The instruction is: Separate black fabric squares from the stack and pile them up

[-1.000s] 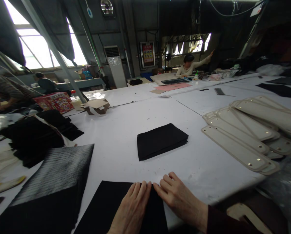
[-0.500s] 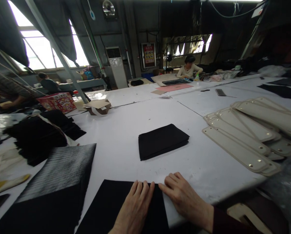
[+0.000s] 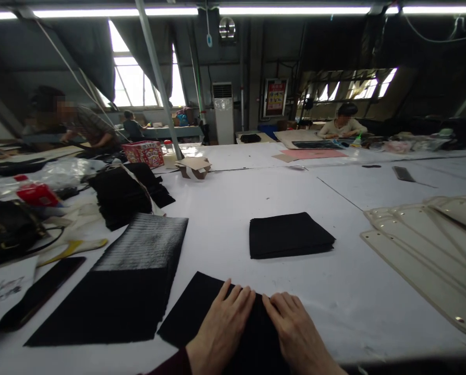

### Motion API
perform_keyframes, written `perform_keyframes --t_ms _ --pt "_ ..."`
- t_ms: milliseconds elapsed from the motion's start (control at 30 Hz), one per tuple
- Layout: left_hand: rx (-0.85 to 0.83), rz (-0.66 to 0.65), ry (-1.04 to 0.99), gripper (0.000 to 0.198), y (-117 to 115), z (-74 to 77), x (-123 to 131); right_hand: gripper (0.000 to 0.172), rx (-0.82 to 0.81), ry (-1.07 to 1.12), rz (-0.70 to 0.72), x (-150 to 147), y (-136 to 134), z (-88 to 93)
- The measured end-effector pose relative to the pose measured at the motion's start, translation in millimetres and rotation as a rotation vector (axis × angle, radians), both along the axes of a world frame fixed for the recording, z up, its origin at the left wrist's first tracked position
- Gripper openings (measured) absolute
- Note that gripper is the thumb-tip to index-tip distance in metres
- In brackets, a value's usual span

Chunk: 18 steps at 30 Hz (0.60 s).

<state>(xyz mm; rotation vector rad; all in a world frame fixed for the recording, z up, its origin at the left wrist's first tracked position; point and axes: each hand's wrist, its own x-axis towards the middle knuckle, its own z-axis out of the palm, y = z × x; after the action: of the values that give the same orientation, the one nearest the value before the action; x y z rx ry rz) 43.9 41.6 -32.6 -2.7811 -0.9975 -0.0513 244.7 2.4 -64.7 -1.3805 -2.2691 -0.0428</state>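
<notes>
A black fabric piece (image 3: 194,307) lies on the white table at the front edge, partly covered by my hands. My left hand (image 3: 229,320) rests flat on it, fingers stretched toward its far edge. At the far right edge of the same piece, my right hand (image 3: 297,325) has its fingers curled and its thumb against the fabric. Just beyond my hands sits a neat stack of black fabric pieces (image 3: 290,235). To the left lies a larger stack of black fabric sheets (image 3: 111,302), its far part striped grey-white.
Pale panels with metal studs (image 3: 424,255) overlap at the right. A tied black bundle (image 3: 125,190), a dark phone-like slab (image 3: 41,291) and a written paper (image 3: 6,291) are on the left. A cardboard piece (image 3: 194,165) stands farther back. Other people work beyond.
The camera view has turned left and tilted up, so the table things appear farther right. Both hands stay at the black piece; my right fingers now lie closer over its right edge.
</notes>
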Motion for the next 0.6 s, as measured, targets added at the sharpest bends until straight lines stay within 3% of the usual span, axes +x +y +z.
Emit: perform_keyframes --t_ms 300,433,600 --pt "-0.076 0.263 0.103 0.062 22 6.1 -88 0.055 0.072 0.019 0.001 5 -1 -0.5" --pt "-0.19 0.396 0.026 0.044 31 24.5 -94 0.052 0.1 0.033 0.02 8 6 -5.6" --pt "-0.399 0.521 -0.119 0.02 37 42.9 -83 0.026 -0.037 0.005 -0.02 21 19 -5.7"
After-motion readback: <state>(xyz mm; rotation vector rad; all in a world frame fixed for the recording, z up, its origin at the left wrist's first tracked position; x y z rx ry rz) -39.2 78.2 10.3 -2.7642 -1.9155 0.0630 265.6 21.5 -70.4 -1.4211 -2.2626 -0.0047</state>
